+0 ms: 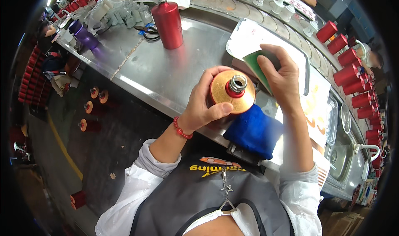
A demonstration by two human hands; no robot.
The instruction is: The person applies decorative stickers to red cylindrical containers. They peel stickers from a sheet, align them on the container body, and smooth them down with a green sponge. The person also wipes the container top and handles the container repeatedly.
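Note:
My left hand (pixel 208 96) is wrapped round a red bottle with a gold shoulder (pixel 222 88), its silver threaded neck tilted up towards me. No cap is on the neck. Just to the right, my right hand (pixel 282 71) pinches a thin green sheet with a pale edge (pixel 258 65) between thumb and fingers. The sheet is close to the bottle's far right side; whether they touch I cannot tell. Under the bottle, a folded blue cloth (pixel 254 133) lies at the table's near edge. Beyond my hands is a white tray (pixel 253 30).
A red bottle (pixel 168 26) stands on the metal table (pixel 137 69), beside black-handled scissors (pixel 151 33). Clear glass bottles (pixel 131 13) and a purple bottle (pixel 85 37) are farther left. A conveyor (pixel 228 5) curves behind, with several red bottles (pixel 347 74). A sink (pixel 341 159) is at right.

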